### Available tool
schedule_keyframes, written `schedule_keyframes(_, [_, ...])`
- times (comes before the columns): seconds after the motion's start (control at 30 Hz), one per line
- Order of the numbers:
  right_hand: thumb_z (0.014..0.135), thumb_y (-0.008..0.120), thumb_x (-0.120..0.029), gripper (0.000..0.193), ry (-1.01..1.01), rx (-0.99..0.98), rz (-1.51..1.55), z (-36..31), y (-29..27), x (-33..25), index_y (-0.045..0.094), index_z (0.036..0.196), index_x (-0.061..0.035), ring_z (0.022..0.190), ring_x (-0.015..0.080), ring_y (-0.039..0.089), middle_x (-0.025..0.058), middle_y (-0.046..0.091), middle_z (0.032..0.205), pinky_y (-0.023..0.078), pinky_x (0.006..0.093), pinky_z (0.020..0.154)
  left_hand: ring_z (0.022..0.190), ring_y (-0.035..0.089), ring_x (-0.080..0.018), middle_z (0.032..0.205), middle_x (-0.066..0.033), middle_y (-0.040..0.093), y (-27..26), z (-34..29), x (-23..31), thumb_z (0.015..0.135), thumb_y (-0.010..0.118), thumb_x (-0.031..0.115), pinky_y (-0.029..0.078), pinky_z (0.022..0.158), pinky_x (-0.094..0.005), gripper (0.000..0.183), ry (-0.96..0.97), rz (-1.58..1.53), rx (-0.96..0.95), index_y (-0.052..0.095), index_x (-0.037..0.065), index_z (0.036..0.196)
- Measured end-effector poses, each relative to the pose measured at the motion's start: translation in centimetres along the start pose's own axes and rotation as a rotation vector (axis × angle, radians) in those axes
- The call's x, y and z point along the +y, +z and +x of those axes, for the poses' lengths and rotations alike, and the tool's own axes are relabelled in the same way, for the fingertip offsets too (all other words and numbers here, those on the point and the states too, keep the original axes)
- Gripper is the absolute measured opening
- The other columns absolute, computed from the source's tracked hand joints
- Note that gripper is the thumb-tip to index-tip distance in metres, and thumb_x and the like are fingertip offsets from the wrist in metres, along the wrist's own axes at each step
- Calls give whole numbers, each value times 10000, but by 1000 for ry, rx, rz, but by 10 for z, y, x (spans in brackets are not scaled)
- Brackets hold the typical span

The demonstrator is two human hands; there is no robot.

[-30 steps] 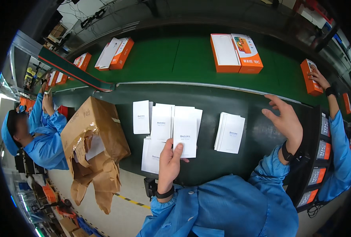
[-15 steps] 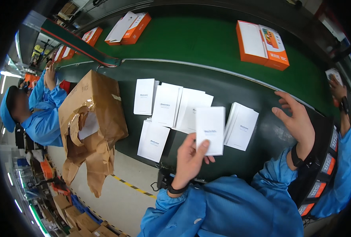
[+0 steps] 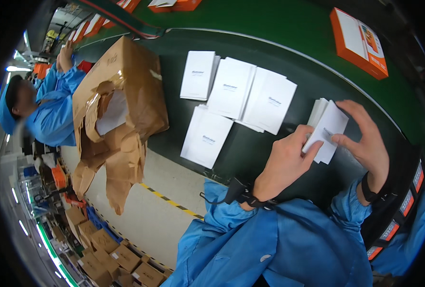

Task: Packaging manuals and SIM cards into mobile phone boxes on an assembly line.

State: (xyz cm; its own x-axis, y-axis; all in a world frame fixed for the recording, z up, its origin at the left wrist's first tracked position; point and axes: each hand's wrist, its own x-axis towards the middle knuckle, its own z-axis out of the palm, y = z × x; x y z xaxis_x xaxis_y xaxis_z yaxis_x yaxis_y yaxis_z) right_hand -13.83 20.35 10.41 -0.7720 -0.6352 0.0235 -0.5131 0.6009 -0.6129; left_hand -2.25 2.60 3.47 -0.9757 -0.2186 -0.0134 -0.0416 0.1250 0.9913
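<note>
A thin stack of white booklets (image 3: 333, 123) is between my two hands at the right of the dark work surface. My left hand (image 3: 289, 158) grips its left edge, thumb in front. My right hand (image 3: 369, 141) has its thumb on the booklets' face and its index finger at the top corner. Behind and below them, partly covered, lies another pile of white booklets (image 3: 316, 109). To the left lie more piles: one at the upper left (image 3: 198, 76), two side by side, a middle pile (image 3: 229, 88) and a right-hand pile (image 3: 272, 101), and a nearer pile (image 3: 206, 137).
A torn brown carton (image 3: 141, 91) stands at the left, its flaps hanging over the edge. Beyond a metal rail, a green conveyor (image 3: 265, 24) carries orange-and-white boxes (image 3: 358, 45). A person in blue (image 3: 54, 115) is at the far left. Black bins with orange labels (image 3: 406, 203) stand at the right.
My left hand has moved right with the booklets, over the right-hand pile. My right hand has come down and now grips them too. The view has shifted, so the surroundings appear displaced.
</note>
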Motion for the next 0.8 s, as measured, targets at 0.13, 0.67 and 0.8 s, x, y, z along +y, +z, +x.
schedule_keyframes(0.13, [795, 813, -263, 665, 248, 0, 114, -7, 32, 16, 582, 1399, -108, 1278, 341, 574, 165, 603, 1384, 430, 415, 1080, 722, 690, -212, 847, -88, 669, -34, -17, 13, 823, 842, 197, 528, 593, -298, 352, 288, 595, 280, 664, 48, 1088])
schedule_keyframes(0.67, [938, 715, -287, 458, -13, 429, -8, 15, 25, -31, 631, 1342, -89, 1272, 272, 599, 139, 649, 1341, 449, 435, 1095, 969, 708, -302, 1137, -302, 660, -209, -19, -4, 472, 906, 487, 561, 809, -361, 1037, -564, 700, 96, 590, -130, 1243])
schedule_keyframes(0.8, [925, 727, -207, 409, -36, 506, 122, 7, 26, -38, 650, 1289, -36, 1195, 266, 644, 163, 686, 1253, 484, 413, 1059, 943, 703, -280, 1085, -223, 686, -208, -33, -14, 530, 922, 426, 551, 815, -335, 886, -471, 689, 46, 610, -79, 1188])
